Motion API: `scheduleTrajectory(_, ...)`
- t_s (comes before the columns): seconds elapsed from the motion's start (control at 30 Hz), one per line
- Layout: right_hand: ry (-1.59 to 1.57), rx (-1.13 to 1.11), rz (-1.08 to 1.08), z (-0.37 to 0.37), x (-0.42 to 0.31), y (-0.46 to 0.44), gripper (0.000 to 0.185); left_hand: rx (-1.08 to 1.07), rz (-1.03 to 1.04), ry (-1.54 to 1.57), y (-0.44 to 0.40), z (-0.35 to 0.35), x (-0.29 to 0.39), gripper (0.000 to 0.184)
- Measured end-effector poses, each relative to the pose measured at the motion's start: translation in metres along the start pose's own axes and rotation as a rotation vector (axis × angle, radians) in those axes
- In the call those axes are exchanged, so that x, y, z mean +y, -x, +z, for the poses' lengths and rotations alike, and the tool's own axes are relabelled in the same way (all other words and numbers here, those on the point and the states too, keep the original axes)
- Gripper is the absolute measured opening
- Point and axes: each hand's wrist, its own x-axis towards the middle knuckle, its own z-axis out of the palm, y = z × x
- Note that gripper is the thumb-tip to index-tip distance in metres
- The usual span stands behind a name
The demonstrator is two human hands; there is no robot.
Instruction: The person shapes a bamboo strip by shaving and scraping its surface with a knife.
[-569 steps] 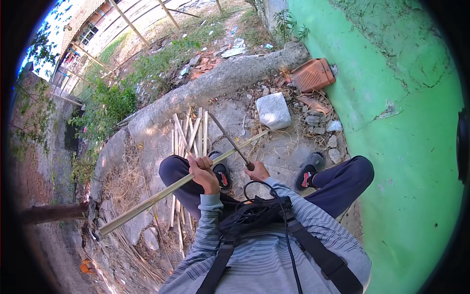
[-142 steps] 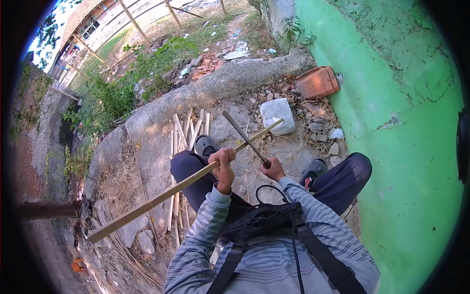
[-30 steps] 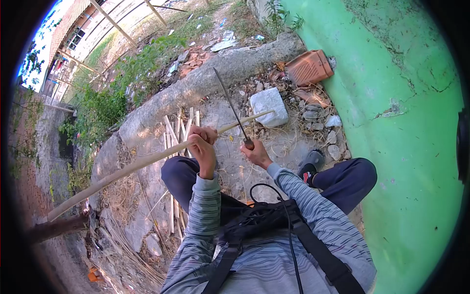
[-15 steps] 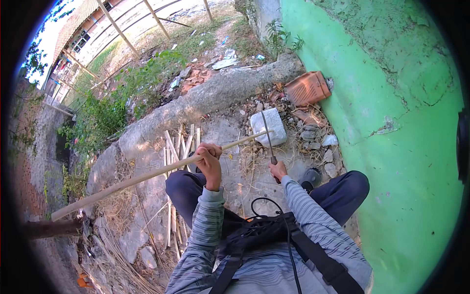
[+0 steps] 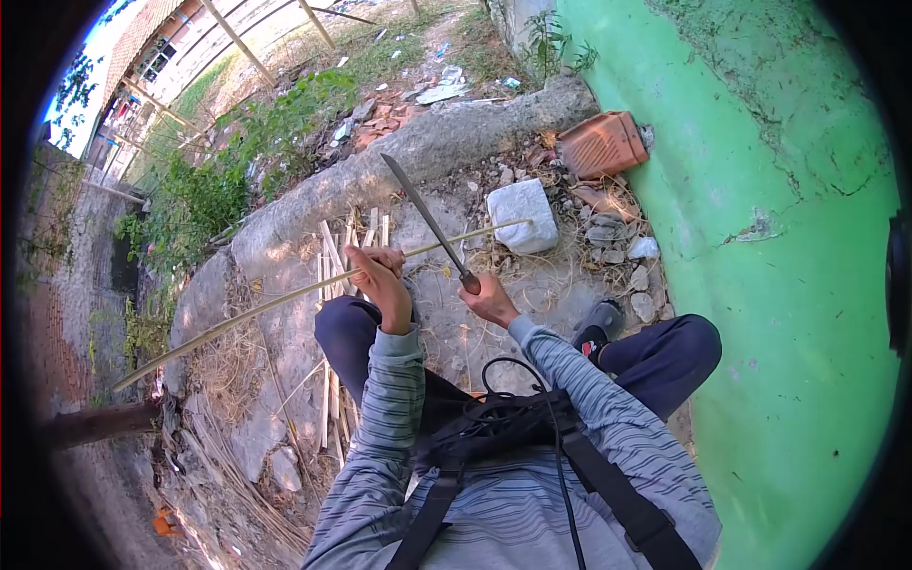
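A long, thin wooden strip (image 5: pixel 237 319) slants across in front of me, its far end over the white block (image 5: pixel 522 217). My left hand (image 5: pixel 380 277) is closed round the strip near its middle. In my right hand (image 5: pixel 489 299) is the brown handle of a long-bladed knife (image 5: pixel 423 209). The blade points up and to the left and crosses the strip between my left hand and the block. Beneath my left hand, a bundle of pale strips (image 5: pixel 332 418) lies on the ground, partly hidden by my knee.
A rough stone ledge (image 5: pixel 408 152) curves behind the block. An orange roof tile (image 5: pixel 603 145) leans by the green wall (image 5: pixel 779 285) on the right, with rubble (image 5: pixel 608 233) below. Green plants (image 5: pixel 204 204) grow at the left, above a dark horizontal log (image 5: pixel 104 425).
The knife has come back from over the white block towards my left hand, its blade now tilted to the left. The strip has turned and shows a narrower side.
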Motion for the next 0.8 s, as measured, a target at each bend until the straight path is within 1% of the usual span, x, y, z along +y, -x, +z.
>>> scheduleTrajectory(0.07,-0.059,0.114,-0.001,0.002,0.005,0.0,0.029,0.016,-0.008,-0.005,0.0,-0.003,-0.001,0.062)
scheduleTrajectory(0.13,-0.053,0.146,0.015,0.004,0.024,-0.002,0.03,0.033,-0.014,-0.008,-0.001,-0.006,-0.003,0.063)
scheduleTrajectory(0.2,-0.011,0.159,0.184,0.006,0.05,-0.008,0.03,0.162,-0.056,0.0,-0.002,-0.009,-0.004,0.062)
scheduleTrajectory(0.23,-0.029,0.204,0.201,0.006,0.059,-0.009,0.03,0.166,-0.049,0.005,-0.002,-0.011,-0.006,0.062)
scheduleTrajectory(0.33,0.052,0.211,0.219,0.008,0.079,-0.017,0.03,0.196,0.004,-0.022,-0.007,-0.017,-0.007,0.061)
scheduleTrajectory(0.37,0.115,0.204,0.215,0.009,0.082,-0.021,0.03,0.211,-0.013,-0.028,-0.008,-0.019,-0.008,0.061)
scheduleTrajectory(0.4,0.12,0.21,0.198,0.008,0.08,-0.02,0.03,0.223,-0.031,-0.033,-0.009,-0.022,-0.009,0.06)
scheduleTrajectory(0.47,0.069,0.169,0.228,0.004,0.073,-0.019,0.029,0.197,0.002,-0.002,-0.012,-0.025,-0.012,0.059)
scheduleTrajectory(0.53,0.058,0.176,0.212,-0.003,0.052,-0.014,0.029,0.17,-0.044,0.004,-0.01,-0.025,-0.009,0.059)
scheduleTrajectory(0.6,0.039,0.15,0.204,-0.007,0.041,-0.004,0.029,0.169,-0.031,-0.003,-0.007,-0.019,-0.007,0.059)
scheduleTrajectory(0.63,0.073,0.147,0.135,-0.006,0.038,-0.004,0.029,0.157,-0.013,-0.003,-0.006,-0.015,-0.006,0.059)
scheduleTrajectory(0.67,0.073,0.149,0.144,-0.004,0.037,-0.002,0.029,0.145,0.001,-0.007,-0.003,-0.013,-0.005,0.06)
scheduleTrajectory(0.73,0.078,0.023,0.027,-0.004,0.017,-0.004,0.028,0.124,0.004,-0.011,-0.002,-0.01,-0.004,0.06)
scheduleTrajectory(0.77,0.101,0.019,-0.083,-0.005,0.001,-0.004,0.027,0.106,0.003,0.003,-0.001,-0.009,-0.002,0.059)
scheduleTrajectory(0.8,0.1,0.016,-0.077,-0.002,-0.005,-0.004,0.027,0.088,0.002,0.016,0.0,-0.011,-0.003,0.059)
